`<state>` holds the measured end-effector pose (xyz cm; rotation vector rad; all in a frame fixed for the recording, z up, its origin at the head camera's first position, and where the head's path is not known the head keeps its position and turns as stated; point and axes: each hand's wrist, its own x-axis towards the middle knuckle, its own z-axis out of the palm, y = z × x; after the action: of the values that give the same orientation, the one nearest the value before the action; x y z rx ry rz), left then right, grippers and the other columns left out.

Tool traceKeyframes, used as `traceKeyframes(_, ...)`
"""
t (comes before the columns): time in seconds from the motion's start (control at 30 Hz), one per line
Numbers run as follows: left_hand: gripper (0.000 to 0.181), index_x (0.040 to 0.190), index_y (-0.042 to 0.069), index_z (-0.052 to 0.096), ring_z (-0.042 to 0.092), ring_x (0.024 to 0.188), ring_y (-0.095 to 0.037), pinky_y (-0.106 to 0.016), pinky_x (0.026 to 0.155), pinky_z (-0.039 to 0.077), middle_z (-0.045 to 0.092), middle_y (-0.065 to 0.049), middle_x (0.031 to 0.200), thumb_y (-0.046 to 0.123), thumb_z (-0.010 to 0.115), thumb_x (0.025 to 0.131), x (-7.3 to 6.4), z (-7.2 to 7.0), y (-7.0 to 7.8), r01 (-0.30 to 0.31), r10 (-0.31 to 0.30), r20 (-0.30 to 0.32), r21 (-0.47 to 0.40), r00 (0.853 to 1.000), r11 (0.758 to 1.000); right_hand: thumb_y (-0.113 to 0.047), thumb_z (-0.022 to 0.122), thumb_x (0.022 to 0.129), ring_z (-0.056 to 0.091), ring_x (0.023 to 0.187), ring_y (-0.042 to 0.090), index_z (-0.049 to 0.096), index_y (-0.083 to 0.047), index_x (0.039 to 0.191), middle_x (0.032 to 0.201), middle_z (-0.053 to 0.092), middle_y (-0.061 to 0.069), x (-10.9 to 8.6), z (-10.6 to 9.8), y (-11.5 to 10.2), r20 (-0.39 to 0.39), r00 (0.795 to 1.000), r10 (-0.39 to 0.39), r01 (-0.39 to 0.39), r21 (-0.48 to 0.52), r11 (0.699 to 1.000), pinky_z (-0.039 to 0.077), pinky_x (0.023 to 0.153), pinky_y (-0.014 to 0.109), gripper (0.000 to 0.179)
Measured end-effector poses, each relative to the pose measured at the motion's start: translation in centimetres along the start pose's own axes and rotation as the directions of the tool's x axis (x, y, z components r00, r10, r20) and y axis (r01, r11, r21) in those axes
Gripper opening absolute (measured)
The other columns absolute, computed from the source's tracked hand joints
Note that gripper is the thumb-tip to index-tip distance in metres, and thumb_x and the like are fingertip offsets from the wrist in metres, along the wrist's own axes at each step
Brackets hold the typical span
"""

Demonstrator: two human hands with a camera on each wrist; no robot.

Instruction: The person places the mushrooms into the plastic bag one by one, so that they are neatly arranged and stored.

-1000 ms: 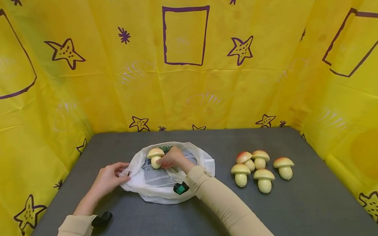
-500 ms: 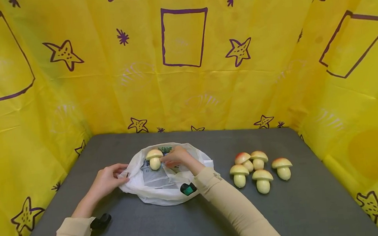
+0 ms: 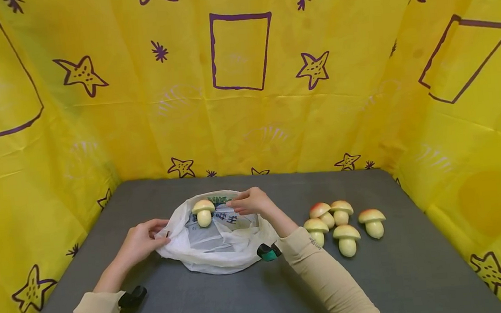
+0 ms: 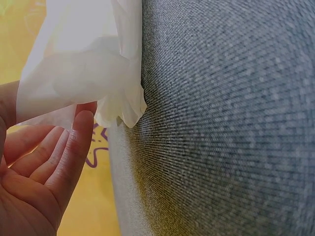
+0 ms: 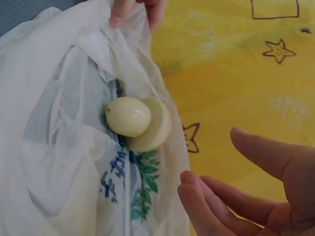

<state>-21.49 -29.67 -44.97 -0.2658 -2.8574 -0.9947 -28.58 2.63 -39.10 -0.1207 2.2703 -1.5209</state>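
A white plastic bag [image 3: 221, 263] lies on the table with its mouth spread wide. Inside it, near the far left of the opening, rests a toy mushroom [image 3: 204, 213] with a cream stem and a pale reddish cap. My left hand [image 3: 141, 241] pinches the bag's left rim between thumb and fingers; the left wrist view shows the thin plastic [image 4: 78, 73] in that grip. Over the bag's far right edge hovers my right hand [image 3: 254, 202], holding nothing. In the right wrist view its thumb and fingers [image 5: 231, 201] stand apart, clear of the mushroom [image 5: 130, 117].
To the right of the bag, several more toy mushrooms [image 3: 346, 240] lie grouped on the dark grey table [image 3: 210, 309], one [image 3: 372, 223] a little apart. Yellow cloth [image 3: 248, 127] with purple drawings walls the table at the back and both sides.
My right hand has let go of the mushroom, leaving it in the bag, and has drawn back up and to the right. The left hand keeps its hold on the rim.
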Motion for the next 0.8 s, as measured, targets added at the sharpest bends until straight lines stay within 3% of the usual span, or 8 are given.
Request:
traceKeyframes(0.37, 0.04, 0.116, 0.006, 0.065, 0.062, 0.083, -0.02, -0.023, 0.064, 0.05, 0.069, -0.012, 0.102, 0.02, 0.074, 0.08, -0.1, 0.2, 0.2, 0.008, -0.008, 0.002, 0.011, 1.0, 1.0, -0.025, 0.072, 0.084, 0.065, 0.103, 0.032, 0.065, 0.001, 0.116, 0.113, 0.067, 0.017, -2.3, -3.3, 0.4, -0.049, 0.997, -0.063, 0.063, 0.0, 0.998, 0.053, 0.085, 0.038, 0.042)
traceKeyframes(0.8, 0.041, 0.116, 0.006, 0.065, 0.063, 0.083, -0.021, -0.022, 0.063, 0.05, 0.069, -0.014, 0.102, 0.02, 0.076, 0.079, 0.1, 0.4, 0.3, -0.006, 0.006, 0.002, 0.009, 1.0, 1.0, -0.026, 0.069, 0.087, 0.064, 0.107, 0.032, 0.061, 0.002, 0.121, 0.119, 0.064, 0.019, -4.4, -7.6, 0.7, -0.087, 0.994, -0.073, 0.077, 0.037, 0.996, 0.05, 0.091, 0.04, 0.045)
